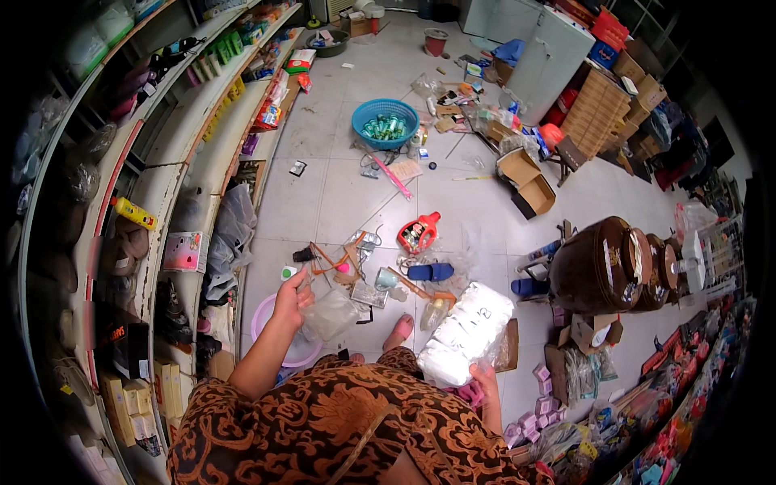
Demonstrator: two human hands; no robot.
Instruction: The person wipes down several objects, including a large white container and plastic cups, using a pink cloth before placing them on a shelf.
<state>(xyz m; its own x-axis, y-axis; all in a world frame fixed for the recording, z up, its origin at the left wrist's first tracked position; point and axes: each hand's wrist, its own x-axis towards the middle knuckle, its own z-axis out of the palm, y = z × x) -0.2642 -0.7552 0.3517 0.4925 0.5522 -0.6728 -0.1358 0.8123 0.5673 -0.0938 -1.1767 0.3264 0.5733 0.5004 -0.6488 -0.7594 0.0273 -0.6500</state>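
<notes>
My left hand is raised above the floor with its fingers closed on the edge of a clear plastic bag, which hangs to the right of it. My right hand grips the lower corner of a white plastic-wrapped pack with dark marks on top. The pack is tilted in front of my body, and its wrapping hides part of my fingers. Below the left hand stands a pale pink basin. Past my foot lie a blue slipper and a red bottle.
Shelves with mixed goods run along the left. A blue basket of small green items sits farther ahead. An open cardboard box and scattered litter lie to its right. Large brown jars stand at right, near small pink boxes.
</notes>
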